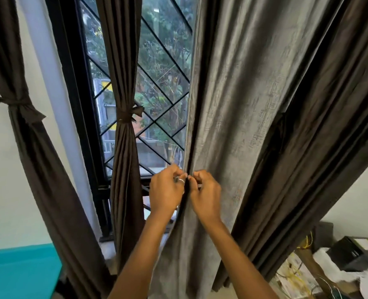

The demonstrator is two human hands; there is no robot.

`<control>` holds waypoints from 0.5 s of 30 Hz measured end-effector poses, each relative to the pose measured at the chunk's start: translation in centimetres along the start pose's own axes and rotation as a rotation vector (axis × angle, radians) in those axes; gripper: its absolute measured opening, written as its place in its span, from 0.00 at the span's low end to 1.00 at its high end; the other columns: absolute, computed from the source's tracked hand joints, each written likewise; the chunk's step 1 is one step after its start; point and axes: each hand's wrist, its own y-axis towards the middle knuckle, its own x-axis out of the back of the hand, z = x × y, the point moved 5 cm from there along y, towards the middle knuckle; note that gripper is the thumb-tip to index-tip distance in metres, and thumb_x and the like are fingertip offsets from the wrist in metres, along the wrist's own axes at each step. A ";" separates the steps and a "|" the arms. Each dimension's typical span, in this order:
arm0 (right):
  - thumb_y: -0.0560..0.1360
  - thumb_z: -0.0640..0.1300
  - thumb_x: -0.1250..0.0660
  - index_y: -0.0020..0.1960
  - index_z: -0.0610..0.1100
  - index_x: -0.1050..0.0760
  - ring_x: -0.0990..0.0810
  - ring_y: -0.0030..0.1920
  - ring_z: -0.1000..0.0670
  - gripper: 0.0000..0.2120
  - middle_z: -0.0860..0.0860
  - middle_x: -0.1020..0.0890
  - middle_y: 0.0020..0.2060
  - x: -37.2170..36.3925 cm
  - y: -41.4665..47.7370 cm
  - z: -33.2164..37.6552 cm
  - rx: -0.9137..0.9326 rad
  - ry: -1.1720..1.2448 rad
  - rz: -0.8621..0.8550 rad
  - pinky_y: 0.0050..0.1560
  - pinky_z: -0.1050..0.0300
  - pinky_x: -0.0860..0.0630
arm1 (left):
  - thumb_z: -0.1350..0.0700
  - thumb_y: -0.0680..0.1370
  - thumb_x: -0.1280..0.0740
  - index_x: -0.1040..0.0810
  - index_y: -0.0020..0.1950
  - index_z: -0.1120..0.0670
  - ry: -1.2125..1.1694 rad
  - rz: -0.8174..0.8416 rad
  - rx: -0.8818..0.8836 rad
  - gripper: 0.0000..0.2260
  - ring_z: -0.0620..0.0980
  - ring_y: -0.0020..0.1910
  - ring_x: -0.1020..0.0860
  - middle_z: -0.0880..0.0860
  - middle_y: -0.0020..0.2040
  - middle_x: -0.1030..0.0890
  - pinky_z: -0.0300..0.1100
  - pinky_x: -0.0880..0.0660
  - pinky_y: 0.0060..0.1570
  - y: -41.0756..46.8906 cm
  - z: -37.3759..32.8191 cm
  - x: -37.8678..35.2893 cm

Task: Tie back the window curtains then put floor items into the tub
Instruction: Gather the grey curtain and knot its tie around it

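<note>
— Fingers (180,174) of the left hand (166,192) curled, pinching the loose grey curtain (232,104) at its dark fold, just right of the window grille (161,72) and level with its lowest bars. Same for the right hand (205,192): fingers bent, nipping the cloth on the side of the fold away from the grille. Knuckles nearly touching.

— Holding a tie strip as well?

— Cannot tell; too blurred between the fingertips.

— Handling?

— Probably soft and limp, fairly heavy for cloth, with a long drop. Likely to slump and spill out of a loose grasp. Slight sheen, so perhaps slippery. No fear of breakage.

— Where to take hold?

— Best, by judgement, at about the height of the knot (126,116) on the tied curtain (125,158) hanging in front of the grille. Gather every pleat into one bunch first, then clasp round the whole bundle, not just the edge.

— Others done?

— Seemingly: that one in front of the grille, and a second tied curtain (28,147) well left of the grille.
</note>
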 end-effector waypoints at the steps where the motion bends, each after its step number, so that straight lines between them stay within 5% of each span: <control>1: 0.78 0.40 0.34 0.41 0.44 0.26 0.21 0.38 0.48 0.07 0.51 0.22 0.37 0.0 -0.1 0.0 0.012 0.001 0.003 0.40 0.46 0.23 | 0.56 0.76 0.28 0.34 0.34 0.46 -0.010 0.002 -0.002 0.17 0.52 0.36 0.23 0.48 0.30 0.26 0.42 0.36 0.34 -0.1 0.0 -0.1; 7: 0.79 0.39 0.35 0.43 0.48 0.24 0.23 0.39 0.54 0.07 0.54 0.21 0.39 0.8 0.2 -0.8 0.065 -0.003 0.075 0.41 0.55 0.26 | 0.55 0.76 0.27 0.22 0.36 0.50 -0.032 0.111 -0.013 0.09 0.41 0.35 0.22 0.44 0.31 0.21 0.32 0.32 0.34 0.4 -0.6 -1.1; 12: 0.79 0.37 0.34 0.47 0.46 0.20 0.23 0.40 0.56 0.07 0.53 0.19 0.41 1.8 0.8 -1.6 0.066 0.036 0.099 0.41 0.67 0.32 | 0.58 0.76 0.29 0.20 0.38 0.48 -0.031 0.137 0.010 0.09 0.39 0.38 0.20 0.44 0.34 0.17 0.34 0.28 0.37 0.1 -2.0 -2.3; 15: 0.79 0.37 0.35 0.51 0.47 0.19 0.22 0.43 0.55 0.08 0.51 0.18 0.44 2.1 1.2 -2.4 0.069 0.043 0.121 0.45 0.65 0.28 | 0.58 0.76 0.30 0.18 0.39 0.50 -0.004 0.120 0.014 0.07 0.41 0.38 0.19 0.45 0.34 0.17 0.39 0.24 0.39 0.2 -2.7 -3.1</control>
